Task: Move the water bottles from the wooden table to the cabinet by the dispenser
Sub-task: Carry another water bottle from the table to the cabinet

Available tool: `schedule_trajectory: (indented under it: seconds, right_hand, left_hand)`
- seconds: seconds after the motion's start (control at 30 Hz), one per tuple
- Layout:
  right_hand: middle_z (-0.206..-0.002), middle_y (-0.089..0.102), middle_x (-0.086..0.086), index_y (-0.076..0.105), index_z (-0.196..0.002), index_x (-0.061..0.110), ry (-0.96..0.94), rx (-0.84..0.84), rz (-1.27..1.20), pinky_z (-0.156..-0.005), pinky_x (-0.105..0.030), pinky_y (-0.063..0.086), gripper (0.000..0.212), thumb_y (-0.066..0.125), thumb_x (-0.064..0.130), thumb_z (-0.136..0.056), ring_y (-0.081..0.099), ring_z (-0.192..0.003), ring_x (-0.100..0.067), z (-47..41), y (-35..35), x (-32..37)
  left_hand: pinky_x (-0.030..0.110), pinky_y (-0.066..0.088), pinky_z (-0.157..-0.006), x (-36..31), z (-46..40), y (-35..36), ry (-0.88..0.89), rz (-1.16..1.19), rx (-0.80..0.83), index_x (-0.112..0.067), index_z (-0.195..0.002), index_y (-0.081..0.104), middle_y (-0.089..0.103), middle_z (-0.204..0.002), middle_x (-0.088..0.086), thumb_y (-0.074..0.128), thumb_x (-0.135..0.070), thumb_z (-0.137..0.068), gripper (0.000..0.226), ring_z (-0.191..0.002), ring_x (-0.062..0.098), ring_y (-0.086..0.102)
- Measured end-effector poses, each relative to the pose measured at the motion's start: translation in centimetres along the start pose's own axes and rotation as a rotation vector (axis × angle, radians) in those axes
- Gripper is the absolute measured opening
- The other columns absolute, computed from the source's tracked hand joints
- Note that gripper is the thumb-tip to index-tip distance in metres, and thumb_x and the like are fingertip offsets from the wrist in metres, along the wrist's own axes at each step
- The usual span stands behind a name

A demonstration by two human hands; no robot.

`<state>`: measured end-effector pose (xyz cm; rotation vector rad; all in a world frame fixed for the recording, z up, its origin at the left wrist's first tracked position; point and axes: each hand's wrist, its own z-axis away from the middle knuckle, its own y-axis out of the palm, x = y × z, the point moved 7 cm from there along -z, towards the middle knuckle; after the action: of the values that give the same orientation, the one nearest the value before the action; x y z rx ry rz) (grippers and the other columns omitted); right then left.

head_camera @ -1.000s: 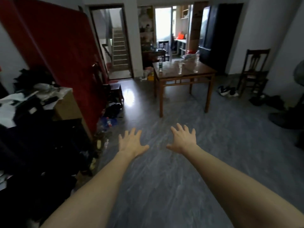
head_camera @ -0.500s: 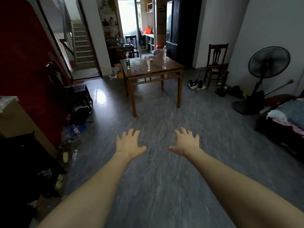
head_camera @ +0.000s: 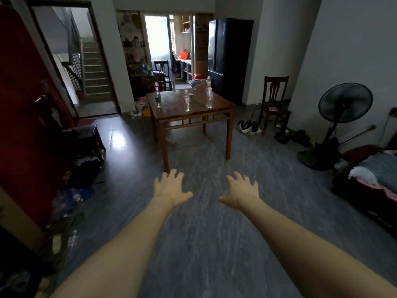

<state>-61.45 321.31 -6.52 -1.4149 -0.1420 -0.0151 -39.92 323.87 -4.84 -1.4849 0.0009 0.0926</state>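
Standing against the left wall is a red door (head_camera: 23, 117), with a staircase (head_camera: 92, 72) showing through the doorway beside it, while the person's left hand (head_camera: 169, 189) is hovering over the grey floor (head_camera: 199, 244), fingers spread apart and holding nothing. Sitting upright on the wooden table (head_camera: 191, 108) well beyond the hands are a green-labelled bottle (head_camera: 158, 100), a clear bottle (head_camera: 186, 103) and another (head_camera: 209, 97), with what seems to be a fourth (head_camera: 208, 82) behind it. The right hand (head_camera: 241, 191) is reaching forward likewise, fingers splayed and empty, with a chair (head_camera: 275, 102) and standing fan (head_camera: 343, 108) waiting further right.
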Motion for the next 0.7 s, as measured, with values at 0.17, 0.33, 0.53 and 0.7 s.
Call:
schedule_trajectory:
  seconds: [0.17,0.33,0.53,0.7]
  right_hand:
    - [-0.163,0.016,-0.004,0.026,-0.152,0.028,0.036,-0.007,0.02,-0.115,-0.06,0.02,0.086,0.06,0.064,-0.081,0.021,-0.146,-0.032,-5.4,-1.6,-0.7]
    - [-0.162,0.018,-0.005,0.028,-0.151,0.028,0.031,-0.011,0.062,-0.116,-0.06,0.019,0.086,0.061,0.064,-0.081,0.021,-0.146,-0.032,-11.6,-2.7,-1.4]
    - [-0.161,0.02,-0.006,0.031,-0.15,0.026,0.04,0.006,0.084,-0.115,-0.061,0.02,0.084,0.062,0.062,-0.08,0.022,-0.145,-0.033,-21.1,-3.4,-4.1]
    - [-0.155,0.028,-0.007,0.036,-0.145,0.025,0.025,-0.051,0.114,-0.113,-0.06,0.024,0.081,0.062,0.064,-0.079,0.026,-0.142,-0.033,-31.8,-7.5,-6.9]
  left_hand:
    - [0.048,0.032,-0.115,-0.2,-6.1,-0.4,0.046,-0.01,0.015,-0.026,-0.154,0.036,0.03,-0.161,0.002,0.056,-0.062,-0.09,0.076,-0.144,0.031,0.035]
    - [0.048,0.035,-0.113,-0.2,-12.9,0.0,0.051,-0.008,0.028,-0.026,-0.152,0.038,0.032,-0.16,0.002,0.056,-0.064,-0.09,0.075,-0.142,0.031,0.037]
    - [0.049,0.033,-0.115,-2.5,-22.9,0.3,0.109,-0.098,0.068,-0.027,-0.153,0.037,0.031,-0.161,0.003,0.057,-0.062,-0.091,0.075,-0.143,0.031,0.036]
    - [0.049,0.034,-0.115,-4.5,-34.2,-3.5,0.098,-0.047,-0.003,-0.026,-0.154,0.036,0.029,-0.163,0.003,0.057,-0.062,-0.09,0.075,-0.144,0.032,0.035]
